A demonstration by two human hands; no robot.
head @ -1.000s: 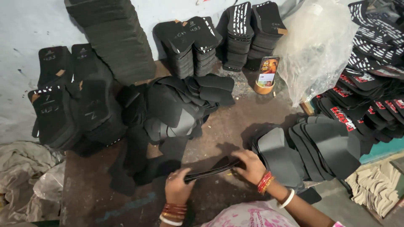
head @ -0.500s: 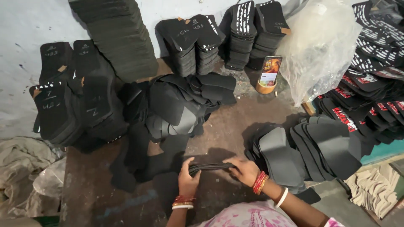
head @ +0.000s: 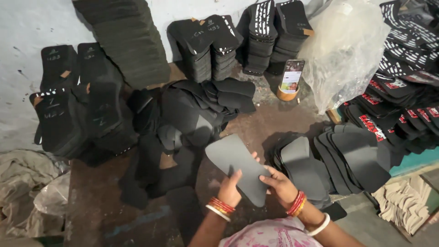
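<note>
The left hand [head: 230, 188] grips the near edge of a grey sole [head: 238, 165], fingers curled over the edge from below. The right hand [head: 282, 186] pinches the same sole at its right side, thumb on top and fingers underneath. The sole is held flat-side up between both hands, tilted, with its broad end pointing up and left, above the brown floor [head: 105, 206]. Red and white bangles [head: 220, 207] ring the left wrist, and similar ones sit on the right wrist.

Just right of the hands lies a fanned row of dark soles [head: 338, 160], overlapping one another. Beyond the held sole, a loose heap of black cut pieces [head: 192, 114] spreads over the floor. Farther left stand stacks of black soles with chalk marks [head: 73, 105], against a pale wall [head: 27, 36]. Along the back are taller stacks [head: 270, 36], a clear plastic bag [head: 347, 50], and a phone [head: 291, 75] propped upright in a small round holder. On the far right, printed straps with red and white marks [head: 402, 91] are piled up. Crumpled cloth [head: 23, 187] lies at the lower left.
</note>
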